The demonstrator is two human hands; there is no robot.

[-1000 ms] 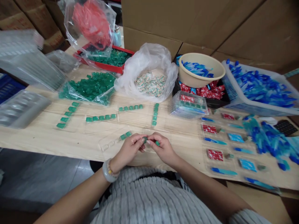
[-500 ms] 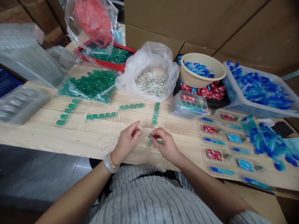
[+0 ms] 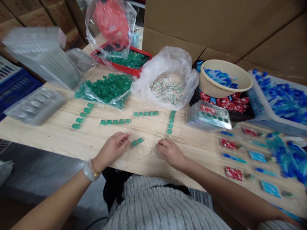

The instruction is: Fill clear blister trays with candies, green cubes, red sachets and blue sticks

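My left hand, a pale bangle at its wrist, has its fingers curled at the left end of a clear tray holding a short row of green squares. What its fingertips hold, if anything, is hidden. To the right, my right hand is bent down over another clear tray, fingers pressed together; a trace of green shows by the fingertips, too small to make out. Beyond my hands lie more rows of green squares, one level row, another, and an upright one.
Behind are a bag of green pieces, a white bag of small tiles, a beige bowl and a blue-filled basket. Clear trays stand left; filled packs lie right.
My left hand has moved left and down, beside a tray with green squares. My right hand has turned more downward over a tray. The whole view has shifted, with the table's items now further right.
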